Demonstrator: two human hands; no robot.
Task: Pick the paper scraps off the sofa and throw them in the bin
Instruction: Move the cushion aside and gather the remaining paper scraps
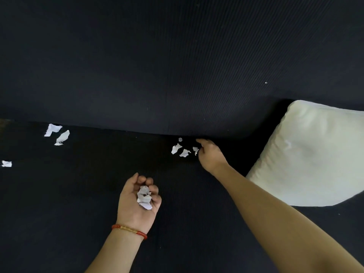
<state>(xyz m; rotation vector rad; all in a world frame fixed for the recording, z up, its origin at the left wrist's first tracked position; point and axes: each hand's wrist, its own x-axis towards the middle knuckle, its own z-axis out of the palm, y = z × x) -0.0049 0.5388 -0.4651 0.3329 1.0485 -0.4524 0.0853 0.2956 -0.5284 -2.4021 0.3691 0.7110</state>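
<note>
White paper scraps lie on the black sofa seat (78, 194). My left hand (137, 201), palm up with a red bracelet at the wrist, has its fingers curled round a wad of collected scraps (144, 197). My right hand (209, 154) reaches to the seat's back crease and pinches a small scrap (195, 150) at its fingertips. Three loose scraps (180, 149) lie just left of that hand. Two bigger scraps (57, 133) sit far left by the crease, and one more scrap (6, 163) lies at the left edge. The bin is out of view.
The dark ribbed sofa backrest (177, 66) fills the upper half. A cream cushion (315, 154) leans against it on the right, close to my right forearm.
</note>
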